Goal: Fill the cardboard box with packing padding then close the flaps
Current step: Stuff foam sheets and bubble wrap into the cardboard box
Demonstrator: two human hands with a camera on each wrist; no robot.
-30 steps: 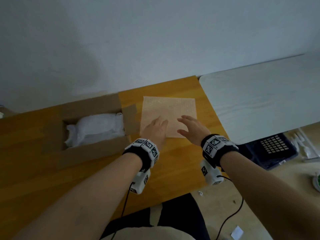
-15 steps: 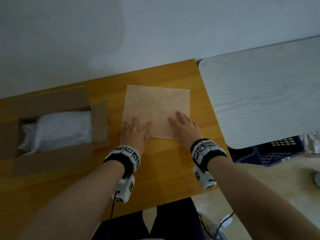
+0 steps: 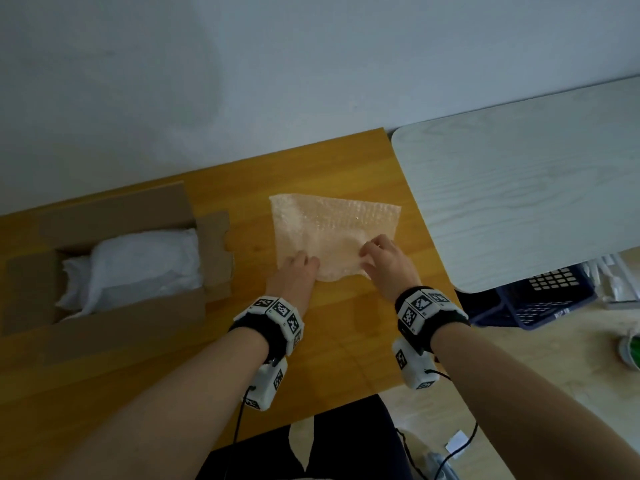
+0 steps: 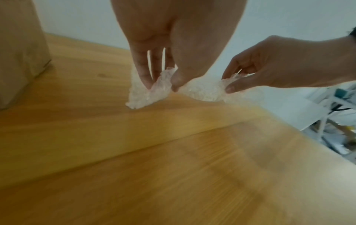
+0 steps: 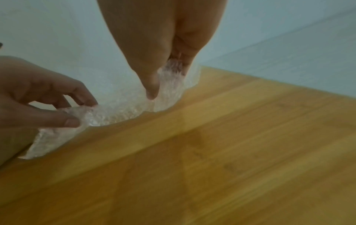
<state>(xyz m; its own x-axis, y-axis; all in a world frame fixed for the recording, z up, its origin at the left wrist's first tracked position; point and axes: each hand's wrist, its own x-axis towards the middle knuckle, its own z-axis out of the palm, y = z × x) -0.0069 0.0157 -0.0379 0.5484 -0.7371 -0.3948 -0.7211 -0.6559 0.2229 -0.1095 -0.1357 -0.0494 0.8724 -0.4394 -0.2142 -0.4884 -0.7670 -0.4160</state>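
Wooden table point(image 3: 346, 341) under open cardboard box point(image 3: 194, 310) and bubble wrap point(image 3: 332, 223).

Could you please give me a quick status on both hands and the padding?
Left hand and right hand both pinching near edge of bubble wrap, lifting it off wooden table. Cardboard box open, white padding inside. Path to box unobstructed.

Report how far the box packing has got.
Partly done: the cardboard box already holds white padding. In hand: the left hand and right hand pinch the near edge of the bubble wrap sheet, lifting it. Left: put it in, close the open flaps.
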